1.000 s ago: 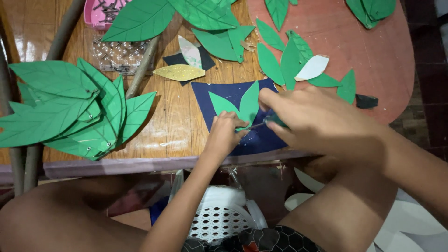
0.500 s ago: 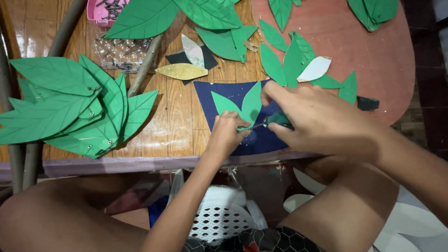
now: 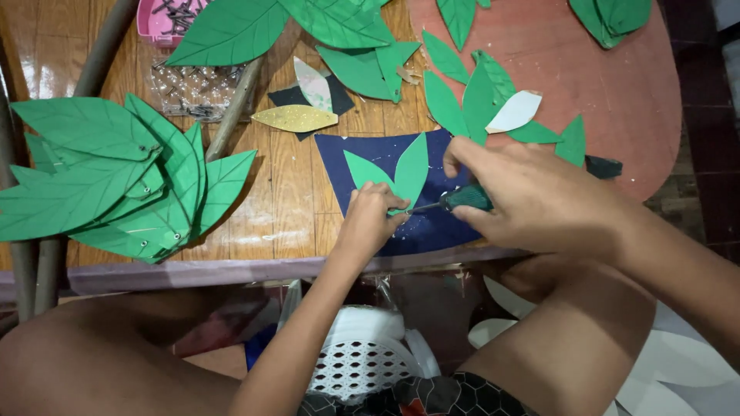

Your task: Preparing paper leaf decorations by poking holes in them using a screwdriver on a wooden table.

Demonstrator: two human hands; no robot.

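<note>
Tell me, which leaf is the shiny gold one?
The gold leaf lies flat on the wooden table, above the navy sheet. It alone is glittery; the others are green or white.

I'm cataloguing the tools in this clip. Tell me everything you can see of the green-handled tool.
The tool has a dark green handle and a thin metal shaft, like a small screwdriver or awl; its tip is hidden. It lies nearly level, pointing left. The right hand wraps the handle, covering most of it. The shaft runs to the base of the paired green leaves on the navy sheet, where the left hand pinches beside it.
</note>
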